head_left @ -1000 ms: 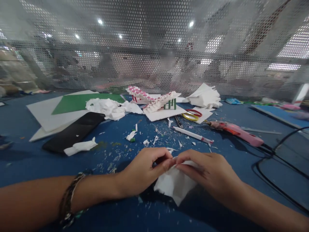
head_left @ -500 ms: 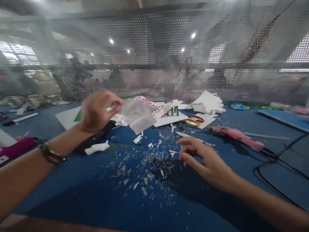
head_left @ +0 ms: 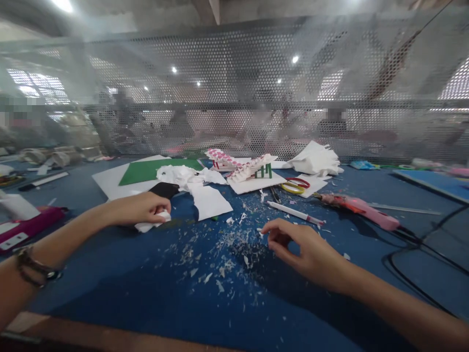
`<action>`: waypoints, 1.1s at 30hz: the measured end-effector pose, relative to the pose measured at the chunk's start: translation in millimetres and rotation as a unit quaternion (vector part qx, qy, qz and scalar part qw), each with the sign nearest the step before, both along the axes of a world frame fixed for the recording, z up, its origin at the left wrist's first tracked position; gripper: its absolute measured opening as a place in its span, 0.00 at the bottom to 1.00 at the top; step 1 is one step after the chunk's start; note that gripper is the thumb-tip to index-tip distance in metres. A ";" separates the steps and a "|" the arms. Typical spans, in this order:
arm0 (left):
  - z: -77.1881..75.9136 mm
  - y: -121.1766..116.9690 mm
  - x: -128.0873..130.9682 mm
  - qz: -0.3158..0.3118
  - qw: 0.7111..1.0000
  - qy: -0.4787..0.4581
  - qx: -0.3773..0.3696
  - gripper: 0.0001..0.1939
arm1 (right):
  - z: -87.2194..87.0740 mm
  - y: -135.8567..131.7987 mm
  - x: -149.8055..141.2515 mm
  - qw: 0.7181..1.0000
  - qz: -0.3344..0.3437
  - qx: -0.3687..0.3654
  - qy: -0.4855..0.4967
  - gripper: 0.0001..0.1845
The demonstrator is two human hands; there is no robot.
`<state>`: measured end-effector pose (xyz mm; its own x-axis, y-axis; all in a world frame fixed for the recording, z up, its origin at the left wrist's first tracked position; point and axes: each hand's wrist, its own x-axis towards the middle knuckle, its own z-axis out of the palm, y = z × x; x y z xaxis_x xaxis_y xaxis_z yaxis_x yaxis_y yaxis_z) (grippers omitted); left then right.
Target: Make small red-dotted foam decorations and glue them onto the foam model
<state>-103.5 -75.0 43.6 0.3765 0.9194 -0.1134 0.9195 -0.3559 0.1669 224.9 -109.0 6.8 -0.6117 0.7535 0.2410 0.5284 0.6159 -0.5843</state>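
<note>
My left hand [head_left: 141, 208] rests low at the left with its fingers closed on a crumpled piece of white tissue [head_left: 156, 223]. A flat square of white tissue [head_left: 210, 201] lies on the table to its right. Over the table's middle right hovers my right hand [head_left: 302, 249], its fingers loosely curled, thumb and forefinger apart, holding nothing visible. A small white scrap [head_left: 260, 231] lies at its fingertips. Just behind that hand is a white pen-like stick [head_left: 295, 211]. Farther back, a small pink-dotted white model with green posts [head_left: 256, 168] stands on a white board [head_left: 252, 185].
White shreds [head_left: 227, 254] litter the blue tabletop [head_left: 154, 298]. A pink glue gun [head_left: 362, 210] with a black cable lies right, near red-and-yellow-handled scissors [head_left: 295, 186]. A magenta power strip [head_left: 32, 227], green sheet [head_left: 157, 168] and crumpled tissue [head_left: 178, 175] are left. Perforated metal screen [head_left: 227, 98] stands behind.
My left hand has let go of the tissue sheet, which now lies on the table, and moved down to the crumpled tissue piece. My right hand has shifted slightly left and down.
</note>
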 end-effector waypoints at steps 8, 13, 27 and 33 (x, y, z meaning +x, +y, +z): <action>8.1 -10.5 110.6 -0.092 0.945 -0.312 0.025 0.10 | -2.3 -3.1 -2.6 0.987 -0.008 -0.105 0.123 0.15; -11.9 -5.5 166.9 -0.195 0.853 -0.471 -0.112 0.11 | -3.0 1.3 -2.2 0.967 -0.055 -0.121 0.218 0.12; -36.9 -11.9 164.8 -0.123 0.855 -0.482 -0.147 0.09 | 1.4 2.2 -1.7 0.980 -0.131 0.008 0.147 0.05; -34.6 -7.3 161.4 -0.095 0.789 -0.568 -0.214 0.08 | 2.2 4.5 1.7 0.972 -0.115 -0.051 0.200 0.07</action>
<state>57.9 -82.3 9.1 0.5857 0.8027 0.1123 0.0272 -0.1579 0.9871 226.6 -104.5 9.0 -0.2965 0.8916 0.3422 0.3639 0.4368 -0.8226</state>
